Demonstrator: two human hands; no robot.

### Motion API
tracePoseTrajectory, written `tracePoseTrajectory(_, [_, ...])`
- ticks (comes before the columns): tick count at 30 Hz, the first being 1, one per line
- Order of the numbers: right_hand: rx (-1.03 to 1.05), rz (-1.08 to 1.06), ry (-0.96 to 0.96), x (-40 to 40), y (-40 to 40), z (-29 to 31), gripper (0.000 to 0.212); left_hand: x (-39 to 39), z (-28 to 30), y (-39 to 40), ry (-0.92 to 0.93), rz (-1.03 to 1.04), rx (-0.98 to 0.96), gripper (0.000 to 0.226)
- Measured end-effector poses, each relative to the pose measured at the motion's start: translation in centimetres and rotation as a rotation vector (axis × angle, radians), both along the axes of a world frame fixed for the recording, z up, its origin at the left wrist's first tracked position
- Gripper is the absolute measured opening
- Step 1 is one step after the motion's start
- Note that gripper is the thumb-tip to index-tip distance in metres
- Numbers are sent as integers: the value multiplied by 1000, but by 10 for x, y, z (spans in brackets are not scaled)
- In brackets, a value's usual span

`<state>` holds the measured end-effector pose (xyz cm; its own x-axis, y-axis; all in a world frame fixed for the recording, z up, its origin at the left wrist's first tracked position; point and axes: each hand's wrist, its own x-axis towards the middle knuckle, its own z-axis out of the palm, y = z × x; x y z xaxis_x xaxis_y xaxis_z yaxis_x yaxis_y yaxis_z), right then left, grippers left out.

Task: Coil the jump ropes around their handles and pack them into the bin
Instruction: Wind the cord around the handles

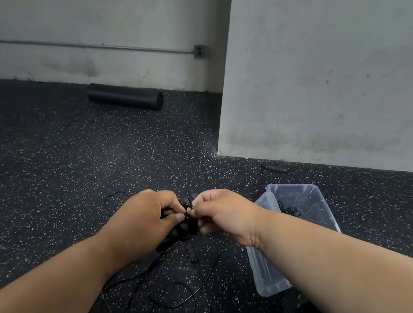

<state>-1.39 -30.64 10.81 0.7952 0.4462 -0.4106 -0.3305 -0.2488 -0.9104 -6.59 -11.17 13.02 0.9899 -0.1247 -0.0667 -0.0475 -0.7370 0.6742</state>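
Your left hand (141,216) grips the black ribbed jump rope handles (180,231) above the speckled floor (43,162), fingers curled round them. Your right hand (222,213) pinches the thin black cord (189,201) at their top, its slack looping loose below, just left of the clear plastic bin (323,209).

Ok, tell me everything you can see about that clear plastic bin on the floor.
The bin is a clear, slightly bluish plastic tub, rectangular with rounded corners and a rolled rim. It stands open on the speckled black floor, to the right of the hands. Something black and corded lies inside it, probably a coiled rope. A second clear piece, likely its lid, lies along its left side. The right forearm hides part of it.
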Motion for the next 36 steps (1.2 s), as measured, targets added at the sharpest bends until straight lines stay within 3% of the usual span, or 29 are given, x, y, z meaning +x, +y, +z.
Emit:
tracePoseTrajectory(4, [-168,70,-193,-3,2,2,13,2,-4,0,0,-10,24,17])
tracePoseTrajectory(5, [-146,72,-172,-4,2,3,7,2,-4,-1,-5,-27,37,27])
tracePoseTrajectory(8, [-112,113,-104,-5,1,4,13,2,-1,-3,67,-89,43,75])
tracePoseTrajectory(9, [-124,127,-112,-5,1,3,14,3,-2,-2,120,-89,5,71])
tracePoseTrajectory(12, [-205,181,-179,-6,-1,1,14,9,-5,4,238,-48,-110,30])
tracePoseTrajectory(14, [-272,208,-243,-7,-1,-1,12,10,-6,6,253,-28,-99,19])
tracePoseTrajectory(21, [-393,182,-427,-10,1,-3,7,15,-10,9,227,-16,-31,6])
tracePoseTrajectory(25, [-398,134,-485,-5,1,-1,8,15,-13,6,18,-37,139,3])
tracePoseTrajectory(29, [-320,145,-408,1,-1,5,13,17,-16,4,-58,-73,178,6])
tracePoseTrajectory(32, [-219,218,-193,3,-5,2,14,18,-16,8,58,-131,106,9])
tracePoseTrajectory(36, [-196,263,-87,3,-6,-2,15,18,-12,11,166,-168,94,6])
